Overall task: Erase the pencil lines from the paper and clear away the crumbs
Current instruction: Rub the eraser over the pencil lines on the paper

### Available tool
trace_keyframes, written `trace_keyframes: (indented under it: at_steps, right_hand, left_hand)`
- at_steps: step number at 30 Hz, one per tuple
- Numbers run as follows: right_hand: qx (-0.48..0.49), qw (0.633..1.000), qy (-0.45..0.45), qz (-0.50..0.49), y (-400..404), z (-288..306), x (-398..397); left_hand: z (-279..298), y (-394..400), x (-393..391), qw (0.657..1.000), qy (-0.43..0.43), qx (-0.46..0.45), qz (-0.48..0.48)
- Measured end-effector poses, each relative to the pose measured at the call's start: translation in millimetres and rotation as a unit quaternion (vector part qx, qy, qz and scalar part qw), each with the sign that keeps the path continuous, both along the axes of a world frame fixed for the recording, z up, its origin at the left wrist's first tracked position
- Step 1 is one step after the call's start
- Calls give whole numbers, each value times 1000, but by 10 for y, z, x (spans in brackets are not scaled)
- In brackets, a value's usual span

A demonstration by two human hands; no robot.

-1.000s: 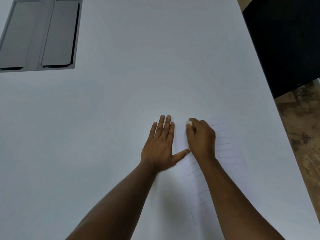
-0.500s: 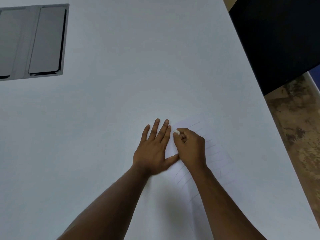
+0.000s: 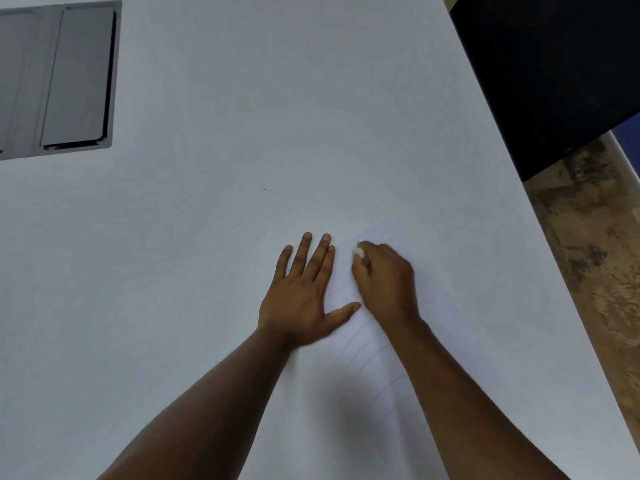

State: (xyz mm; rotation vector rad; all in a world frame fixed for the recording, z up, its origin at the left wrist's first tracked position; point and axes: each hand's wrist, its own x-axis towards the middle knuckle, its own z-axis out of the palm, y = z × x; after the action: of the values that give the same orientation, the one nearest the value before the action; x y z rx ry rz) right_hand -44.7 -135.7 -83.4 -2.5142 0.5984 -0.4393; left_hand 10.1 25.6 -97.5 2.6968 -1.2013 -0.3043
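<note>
Pencil lines (image 3: 360, 344) mostly remained; right hand (image 3: 384, 282) pinched the eraser (image 3: 358, 252) mid-rub, left hand (image 3: 304, 289) lay flat on the paper (image 3: 341, 282).

Your work surface is a broad white table (image 3: 242, 133) filling most of the frame, its right edge running diagonally from top centre-right to lower right. A grey recessed panel (image 3: 55, 81) sits in its upper left. A sheet of white paper (image 3: 374, 375) with faint pencil lines (image 3: 360, 351) lies flat at lower centre-right.
</note>
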Motion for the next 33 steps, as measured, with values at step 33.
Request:
trace_keyframes:
  at_steps: [33]
  right_hand:
    - [28,999,-3,41,152,8,26]
  left_hand:
    - [-7,0,7,1000,-1,-15,4]
